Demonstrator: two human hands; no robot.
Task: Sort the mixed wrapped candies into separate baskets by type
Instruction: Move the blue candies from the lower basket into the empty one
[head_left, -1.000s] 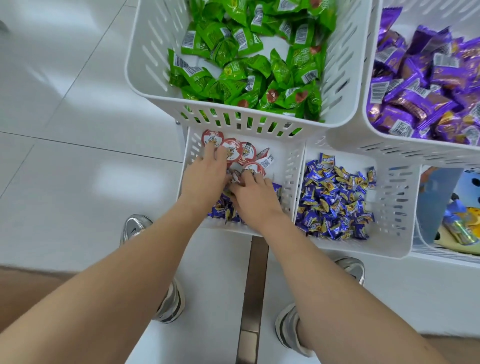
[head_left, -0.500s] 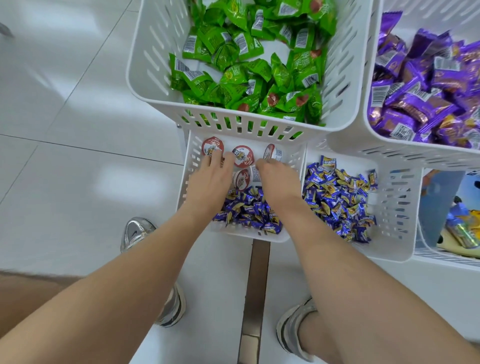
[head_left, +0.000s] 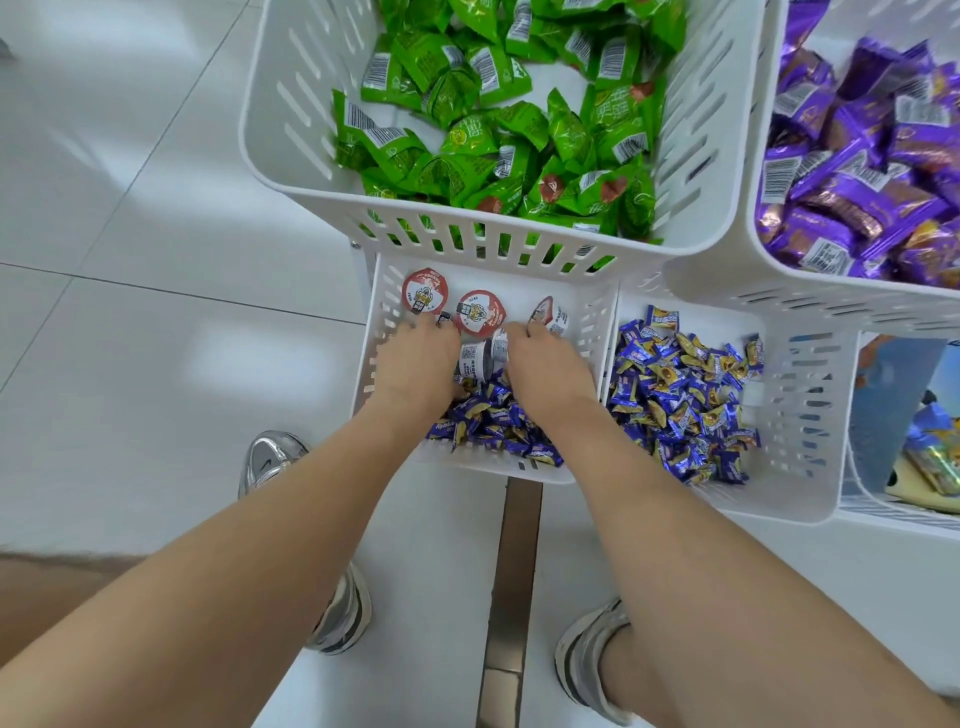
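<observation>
Both hands are palm-down inside the mixed basket, just below the middle of the view. The left hand lies flat with its fingers stretched toward 12 o'clock. Its fingertips touch the nearest of the red-lidded cups. The right hand reaches the same way, one fingertip against a tilted cup; whether it pinches the cup I cannot tell.

Five cups show: three with lids visible at the basket's 12 o'clock end and two on their sides between the hands. A heap of small blue candies, too many to count, fills the 6 o'clock end.

Five baskets are in view:
- At 3 o'clock of the mixed one, a basket of blue candies only.
- At 12 o'clock and higher, the green basket.
- At 2 o'clock, the purple basket.
- At the right edge, a fifth basket whose contents are unclear.

The baskets stand over a glossy white tiled floor. A metal strip runs in it between two grey shoes.
</observation>
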